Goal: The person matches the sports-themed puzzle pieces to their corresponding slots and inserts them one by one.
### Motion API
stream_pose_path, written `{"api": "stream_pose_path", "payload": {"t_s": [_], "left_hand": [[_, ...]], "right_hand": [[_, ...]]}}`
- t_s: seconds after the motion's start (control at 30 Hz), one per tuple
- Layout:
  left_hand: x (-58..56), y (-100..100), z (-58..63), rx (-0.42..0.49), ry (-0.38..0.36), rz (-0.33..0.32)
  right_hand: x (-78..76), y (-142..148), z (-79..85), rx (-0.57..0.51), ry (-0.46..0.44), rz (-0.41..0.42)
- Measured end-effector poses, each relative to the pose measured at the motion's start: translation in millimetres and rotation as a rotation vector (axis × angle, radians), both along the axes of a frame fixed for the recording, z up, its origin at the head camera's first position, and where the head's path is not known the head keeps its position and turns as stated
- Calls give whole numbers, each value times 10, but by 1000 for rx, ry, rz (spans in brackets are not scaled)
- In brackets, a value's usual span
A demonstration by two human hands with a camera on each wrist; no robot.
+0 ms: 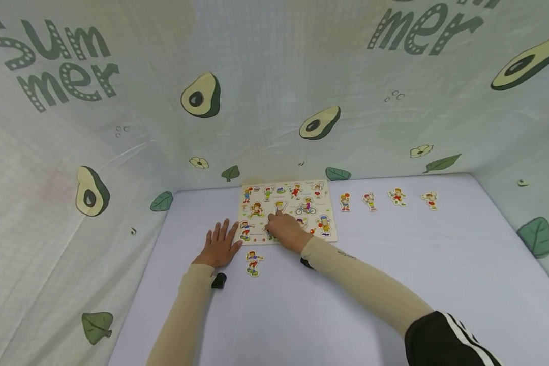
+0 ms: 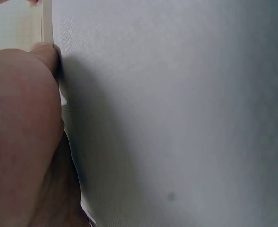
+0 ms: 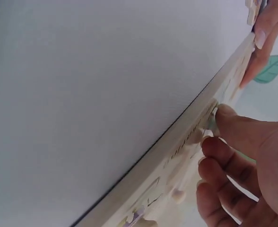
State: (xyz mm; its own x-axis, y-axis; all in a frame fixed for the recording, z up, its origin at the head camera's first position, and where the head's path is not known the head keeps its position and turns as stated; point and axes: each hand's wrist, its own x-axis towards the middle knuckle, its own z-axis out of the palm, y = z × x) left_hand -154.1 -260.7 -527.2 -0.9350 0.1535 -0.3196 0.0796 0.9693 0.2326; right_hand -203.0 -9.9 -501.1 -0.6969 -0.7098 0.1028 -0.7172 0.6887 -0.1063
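A wooden puzzle board point(image 1: 332, 237) with printed sports figures lies at the back of the table. Fingers spread, my left hand point(image 1: 220, 246) rests palm down on the tabletop and touches the board's left edge. My right hand point(image 1: 287, 230) is over the board's lower middle. There, thumb and fingertips pinch a small puzzle piece point(image 3: 211, 124), seen in the right wrist view; the hand hides most of its picture. A loose skateboarder puzzle piece point(image 1: 253, 263) lies in front of the board, just right of my left hand.
Several loose figure pieces lie in a row right of the board, from a ball player point(image 1: 345, 202) to a figure point(image 1: 430, 200) at the far end. A patterned cloth point(image 1: 265, 152) rises behind the white tabletop point(image 1: 393, 254) and along both sides.
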Motion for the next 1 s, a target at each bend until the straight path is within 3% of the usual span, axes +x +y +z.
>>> {"api": "stream_pose_path", "payload": {"t_s": [0.13,0.27,0.47,0.63,1.0], "left_hand": [[6,12,30,3,4,2],[15,23,41,2,-4,8],[-3,6,18,-4,6,-7],[-23,-13,11,-3,10,-18],[-1,-13,14,7,4,-16]], "right_hand": [[41,-12,15,37,44,-13],[172,-36,56,-19,87,-13],[457,-111,157,-132,3,72],[615,-194,145,-122,-52,129],[704,-297,67,-58,-25,142]]}}
